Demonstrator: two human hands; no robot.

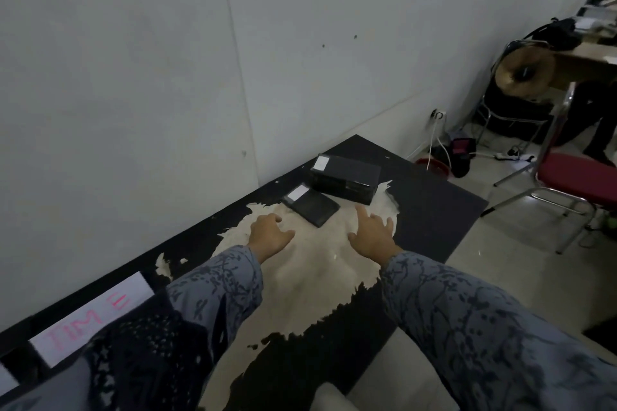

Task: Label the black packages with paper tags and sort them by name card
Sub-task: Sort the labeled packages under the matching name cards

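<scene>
Flat package [311, 206]: lying on the table [430, 210] at about 12 o'clock from both hands, white tag [297, 192] already sitting on its far corner, so I'm guessing it's labelled and waiting to get sorted.
Big box [345, 179]: sitting just behind it toward 1 o'clock, edges nearly touching, also wearing a tag [321, 162].
Name card [91, 317]: lying way back at 8 o'clock along the wall edge, pink letters reading "TIM E" (probably marking one sorting spot).
Left hand [268, 237]: hovering palm down near the flat package, fingers loosely curled, gripping nothing.
Right hand [374, 233]: reaching out palm down, fingers spread, pointing toward the big box, not touching it.
</scene>
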